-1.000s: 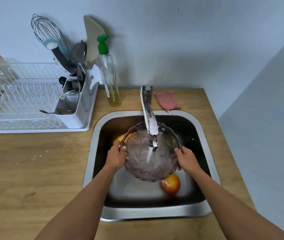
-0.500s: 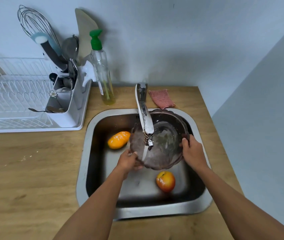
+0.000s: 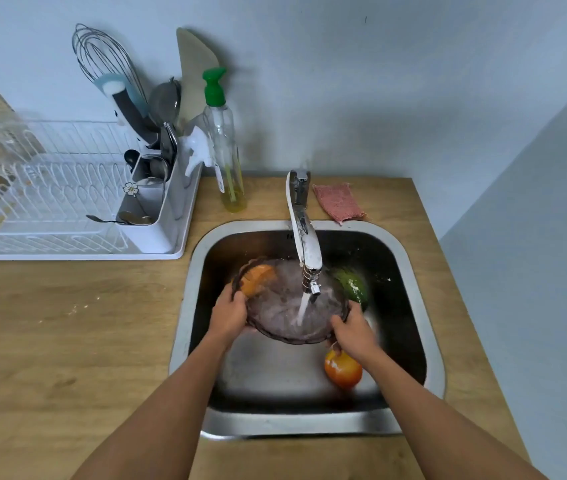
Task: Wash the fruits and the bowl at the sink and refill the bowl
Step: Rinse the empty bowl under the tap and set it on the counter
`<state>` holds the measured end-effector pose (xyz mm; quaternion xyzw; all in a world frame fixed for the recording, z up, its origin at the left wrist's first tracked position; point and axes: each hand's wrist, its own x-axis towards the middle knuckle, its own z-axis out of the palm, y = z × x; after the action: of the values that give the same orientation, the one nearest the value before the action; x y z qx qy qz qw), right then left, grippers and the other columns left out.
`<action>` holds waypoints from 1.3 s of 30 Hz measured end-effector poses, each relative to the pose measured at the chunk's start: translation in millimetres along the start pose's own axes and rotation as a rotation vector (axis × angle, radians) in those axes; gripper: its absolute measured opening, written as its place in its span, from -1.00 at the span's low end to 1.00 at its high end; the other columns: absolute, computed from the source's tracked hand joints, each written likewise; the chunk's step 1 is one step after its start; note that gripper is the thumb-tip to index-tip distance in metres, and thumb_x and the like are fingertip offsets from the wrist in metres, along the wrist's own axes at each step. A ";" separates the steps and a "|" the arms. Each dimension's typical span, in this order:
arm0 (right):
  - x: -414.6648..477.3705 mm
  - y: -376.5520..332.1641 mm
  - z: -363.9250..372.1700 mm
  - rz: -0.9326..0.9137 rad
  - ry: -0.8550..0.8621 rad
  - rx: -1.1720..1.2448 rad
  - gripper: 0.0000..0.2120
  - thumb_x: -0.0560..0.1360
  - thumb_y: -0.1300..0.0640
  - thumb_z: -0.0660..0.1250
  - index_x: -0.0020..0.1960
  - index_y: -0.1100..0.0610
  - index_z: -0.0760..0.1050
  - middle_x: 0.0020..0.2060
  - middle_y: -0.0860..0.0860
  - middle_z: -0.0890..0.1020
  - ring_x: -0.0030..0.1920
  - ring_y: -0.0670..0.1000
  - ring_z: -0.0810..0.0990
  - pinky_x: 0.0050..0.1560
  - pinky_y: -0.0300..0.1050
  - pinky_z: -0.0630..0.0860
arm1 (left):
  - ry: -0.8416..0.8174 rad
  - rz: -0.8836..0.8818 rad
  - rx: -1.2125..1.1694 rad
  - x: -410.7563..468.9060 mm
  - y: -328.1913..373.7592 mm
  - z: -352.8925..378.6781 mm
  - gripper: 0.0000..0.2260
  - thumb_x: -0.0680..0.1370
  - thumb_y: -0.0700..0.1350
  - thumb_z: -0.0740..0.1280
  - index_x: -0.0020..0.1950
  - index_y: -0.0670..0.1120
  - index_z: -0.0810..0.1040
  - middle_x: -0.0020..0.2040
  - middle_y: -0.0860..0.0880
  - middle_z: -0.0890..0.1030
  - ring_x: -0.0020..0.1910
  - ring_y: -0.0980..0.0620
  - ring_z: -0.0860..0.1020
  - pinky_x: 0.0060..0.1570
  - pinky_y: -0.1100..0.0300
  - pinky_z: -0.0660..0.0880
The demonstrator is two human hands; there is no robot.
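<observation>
Head view: the left hand [image 3: 228,315] is gripping the left rim of the glass bowl [image 3: 285,317], fingers [image 3: 238,298] curling over the edge. The right hand [image 3: 353,329] is gripping the right rim the same way. The bowl is sitting tilted above the sink [image 3: 424,306] basin, right under the tap [image 3: 304,244]. Water [image 3: 302,308] is running into the bowl.

An orange fruit [image 3: 256,278] is showing at the bowl's back left edge; cannot tell if it is lying inside the bowl or behind it. A green fruit [image 3: 353,287] is lying in the sink just behind the right hand. A red-orange fruit [image 3: 342,368] is lying on the sink floor just below the right wrist.

On the wooden bench [image 3: 67,341], a white dish rack [image 3: 50,188] is standing at the left with a whisk [image 3: 105,60] sticking up from its utensil holder [image 3: 157,216]. A soap bottle [image 3: 225,150] is standing beside the rack, and a pink cloth [image 3: 337,202] is lying behind the sink, right of the tap.
</observation>
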<state>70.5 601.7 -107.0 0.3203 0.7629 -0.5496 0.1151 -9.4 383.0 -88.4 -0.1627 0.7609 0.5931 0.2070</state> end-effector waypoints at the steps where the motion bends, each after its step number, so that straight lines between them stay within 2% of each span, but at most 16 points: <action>1: -1.2 -0.5 4.2 0.012 0.004 0.006 -0.76 0.56 0.19 0.19 0.19 0.14 0.25 -0.17 0.21 0.64 -0.38 0.12 0.62 -0.57 -0.18 0.41 | 0.013 0.011 0.037 1.6 -2.6 -5.1 -0.68 0.61 -0.06 0.09 0.34 0.04 0.44 0.21 -0.13 0.54 0.16 -0.16 0.55 -0.13 -0.07 0.67; 4: -4.1 -1.0 7.6 0.040 0.019 0.031 -0.79 0.57 0.17 0.20 0.15 0.25 0.31 -0.23 0.16 0.61 -0.38 0.10 0.60 -0.58 -0.18 0.37 | -0.026 0.026 0.095 -0.2 0.0 -17.3 -0.74 0.64 -0.11 0.09 0.25 -0.02 0.48 0.10 -0.12 0.58 0.03 -0.06 0.59 -0.37 0.22 0.61; 5: -3.0 -0.6 7.1 0.040 0.018 0.031 -0.80 0.58 0.16 0.19 0.15 0.23 0.32 -0.23 0.14 0.61 -0.39 0.08 0.59 -0.58 -0.19 0.37 | -0.050 0.011 0.094 0.1 1.8 -20.8 -0.75 0.65 -0.12 0.08 0.25 -0.03 0.48 0.10 -0.12 0.58 0.00 -0.05 0.60 -0.40 0.23 0.60; 8: 5.5 -0.5 0.7 0.046 0.041 0.016 -0.81 0.58 0.11 0.20 0.17 0.13 0.37 -0.14 0.11 0.61 -0.37 0.04 0.54 -0.51 -0.15 0.40 | -0.139 -0.071 0.116 1.7 7.5 -28.3 -0.74 0.64 -0.16 0.06 0.21 -0.06 0.49 0.10 -0.15 0.59 0.00 -0.10 0.60 -0.37 0.12 0.62; 11: 14.3 -6.3 -12.7 0.076 0.036 0.026 -0.82 0.57 0.07 0.22 0.14 0.08 0.45 -0.19 0.12 0.57 -0.43 0.04 0.44 -0.49 -0.14 0.33 | -0.218 -0.179 0.114 1.7 11.1 -31.4 -0.72 0.57 -0.23 0.09 0.19 -0.14 0.50 0.09 -0.24 0.60 -0.09 -0.21 0.66 -0.32 0.06 0.64; 16: 20.7 -14.1 -42.2 0.071 -0.049 -0.024 -0.78 0.55 0.24 0.20 0.17 0.18 0.48 -0.21 0.25 0.58 -0.49 0.03 0.36 -0.53 -0.19 0.23 | -0.277 -0.277 0.081 -0.8 5.4 -20.7 -0.71 0.52 -0.27 0.12 0.20 -0.20 0.48 -0.03 -0.30 0.62 -0.22 -0.24 0.67 -0.29 0.04 0.64; 19: 20.6 -16.7 -56.9 0.002 -0.046 -0.161 -0.77 0.52 0.25 0.19 0.16 0.20 0.46 -0.14 0.28 0.65 -0.47 0.12 0.44 -0.49 -0.10 0.36 | -0.291 -0.314 0.042 -3.0 -3.1 -6.1 -0.75 0.54 -0.26 0.15 0.18 -0.13 0.49 -0.10 -0.20 0.59 -0.20 -0.13 0.63 -0.30 0.06 0.63; 21: 17.9 -20.4 -64.8 -0.049 -0.014 -0.194 -0.78 0.52 0.21 0.22 0.15 0.20 0.47 -0.10 0.21 0.65 -0.43 0.13 0.51 -0.48 -0.09 0.44 | -0.273 -0.336 0.025 -0.1 -10.8 5.2 -0.78 0.57 -0.24 0.17 0.16 -0.10 0.50 -0.09 -0.15 0.61 -0.17 -0.08 0.61 -0.17 0.00 0.64; 23: 13.4 -25.5 -69.7 -0.096 0.036 -0.201 -0.78 0.52 0.19 0.25 0.16 0.15 0.46 -0.07 0.10 0.62 -0.37 0.09 0.57 -0.47 -0.10 0.50 | -0.243 -0.330 0.000 1.9 -16.4 16.9 -0.74 0.58 -0.24 0.17 0.23 -0.07 0.52 0.00 -0.14 0.64 -0.10 -0.10 0.62 -0.16 0.00 0.64; 25: 7.8 -32.9 -71.4 -0.155 0.086 -0.223 -0.77 0.53 0.17 0.27 0.18 0.11 0.45 -0.08 0.02 0.59 -0.27 -0.02 0.58 -0.38 -0.17 0.52 | -0.210 -0.308 -0.058 0.6 -19.3 28.3 -0.71 0.60 -0.26 0.18 0.26 -0.06 0.52 0.05 -0.14 0.64 -0.08 -0.12 0.62 -0.19 0.03 0.62; 28: 2.5 -39.5 -71.4 -0.229 0.155 -0.234 -0.74 0.52 0.15 0.28 0.20 0.07 0.47 -0.07 -0.02 0.58 -0.13 -0.06 0.55 -0.19 -0.17 0.47 | -0.190 -0.272 -0.123 -4.6 -20.3 41.9 -0.73 0.58 -0.31 0.19 0.18 -0.04 0.52 0.05 -0.11 0.63 -0.03 -0.14 0.60 -0.05 -0.03 0.57; 31: -0.2 -35.9 -69.8 -0.259 0.176 -0.194 -0.73 0.53 0.16 0.26 0.23 0.07 0.46 -0.05 -0.03 0.59 -0.04 -0.03 0.57 -0.04 -0.13 0.47 | -0.183 -0.258 -0.184 -8.1 -17.9 43.4 -0.65 0.54 -0.34 0.21 0.24 -0.02 0.50 0.06 -0.08 0.64 -0.04 -0.15 0.61 -0.19 -0.01 0.61; 34: -5.3 -27.6 -63.9 -0.241 0.147 -0.142 -0.75 0.58 0.18 0.19 0.25 0.09 0.39 0.00 0.00 0.57 -0.01 -0.03 0.57 -0.01 -0.11 0.50 | -0.178 -0.184 -0.172 -5.6 -13.7 33.9 -0.61 0.58 -0.29 0.19 0.31 0.10 0.43 0.15 -0.07 0.61 -0.02 -0.15 0.61 -0.39 0.05 0.60; 35: -6.7 -24.1 -60.1 -0.221 0.135 -0.130 -0.77 0.59 0.19 0.17 0.24 0.08 0.37 0.00 0.02 0.57 -0.03 -0.04 0.57 -0.04 -0.11 0.51 | -0.160 -0.144 -0.128 -3.2 -13.2 29.5 -0.64 0.60 -0.27 0.18 0.33 0.08 0.43 0.18 -0.08 0.59 0.05 -0.17 0.60 -0.34 0.02 0.62; 37: -8.6 -18.1 -50.8 -0.180 0.098 -0.101 -0.80 0.61 0.22 0.15 0.21 0.07 0.32 0.00 0.07 0.58 -0.08 -0.03 0.59 -0.11 -0.07 0.57 | -0.110 -0.032 -0.014 -0.3 -12.0 18.8 -0.68 0.63 -0.23 0.18 0.34 0.05 0.43 0.20 -0.08 0.57 0.17 -0.17 0.56 -0.05 -0.12 0.62; 39: -9.2 -12.4 -38.5 -0.128 0.041 -0.079 -0.79 0.61 0.25 0.12 0.22 0.07 0.26 -0.01 0.09 0.59 -0.08 0.05 0.62 -0.08 0.05 0.62 | -0.060 0.088 0.131 1.9 -11.7 6.9 -0.69 0.63 -0.20 0.18 0.34 0.05 0.43 0.20 -0.06 0.57 0.24 -0.11 0.52 0.22 -0.17 0.51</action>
<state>76.7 631.2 -78.4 0.2773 0.8051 -0.5187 0.0769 -4.4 386.9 -100.6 -0.0973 0.7979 0.5553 0.2133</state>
